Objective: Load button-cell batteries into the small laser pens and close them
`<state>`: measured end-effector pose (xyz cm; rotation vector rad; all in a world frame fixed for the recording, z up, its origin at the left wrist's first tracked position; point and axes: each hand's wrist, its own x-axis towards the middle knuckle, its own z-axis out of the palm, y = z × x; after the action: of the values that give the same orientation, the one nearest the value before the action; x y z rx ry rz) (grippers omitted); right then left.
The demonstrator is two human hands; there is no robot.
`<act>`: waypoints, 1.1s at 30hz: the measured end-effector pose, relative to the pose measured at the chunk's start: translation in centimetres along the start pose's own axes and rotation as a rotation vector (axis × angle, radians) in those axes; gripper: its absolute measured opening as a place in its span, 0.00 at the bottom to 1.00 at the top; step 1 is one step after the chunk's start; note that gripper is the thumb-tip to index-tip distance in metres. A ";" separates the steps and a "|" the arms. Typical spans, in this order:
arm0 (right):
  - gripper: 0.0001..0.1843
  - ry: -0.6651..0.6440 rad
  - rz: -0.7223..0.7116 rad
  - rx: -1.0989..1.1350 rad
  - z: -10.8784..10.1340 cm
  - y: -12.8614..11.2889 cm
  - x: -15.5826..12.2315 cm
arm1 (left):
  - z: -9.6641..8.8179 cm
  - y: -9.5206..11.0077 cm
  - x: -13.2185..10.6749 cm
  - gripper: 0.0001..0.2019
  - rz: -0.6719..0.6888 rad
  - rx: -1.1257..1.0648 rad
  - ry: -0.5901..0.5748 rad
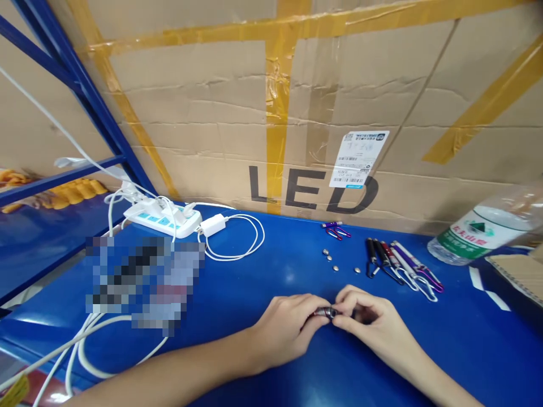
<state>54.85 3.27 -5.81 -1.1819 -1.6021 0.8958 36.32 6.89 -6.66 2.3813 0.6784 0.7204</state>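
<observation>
A huge taped cardboard box (203, 124) marked LED backs the blue desk (237, 271); blue metal framing (98, 118) stands left, a bottle (479, 232) far right. Over the desk's near middle, the left hand (291, 325) grips a dark tube (321, 312) and the right hand (382, 325) pinches its end; silver discs (335, 268) lie beyond.

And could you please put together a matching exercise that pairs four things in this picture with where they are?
1. Clear plastic bottle with green-and-white label
2. White oblong power strip
3. Slim dark metallic tube
4. Small round silver discs

A. Between the bare left hand and right hand
B. Loose, just beyond both hands
C. Near the picture's right edge
D. Back left of the smooth blue table

Pairs: 1-C, 2-D, 3-A, 4-B
</observation>
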 end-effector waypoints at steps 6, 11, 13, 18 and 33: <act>0.11 0.062 -0.143 -0.123 0.1 -0.4 0.0 | 0.0 -0.1 0.1 0.11 -0.019 -0.019 0.057; 0.08 0.061 -0.230 -0.189 0.0 -0.7 -0.2 | 0.0 0.0 0.1 0.11 -0.031 -0.003 0.087; 0.09 0.055 -0.264 -0.223 -0.1 -0.8 -0.2 | 0.0 0.0 0.1 0.11 -0.019 0.002 0.100; 0.07 0.046 -0.284 -0.248 -0.2 -0.7 -0.2 | 0.1 -0.1 0.4 0.12 0.050 0.073 0.124; 0.06 -0.035 -0.117 -0.072 -0.9 -0.4 -0.4 | 0.0 -0.3 0.6 0.09 0.109 0.044 0.055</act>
<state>55.60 2.82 -5.24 -1.1154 -1.7259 0.7933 36.68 7.52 -6.65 2.4616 0.5960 0.8276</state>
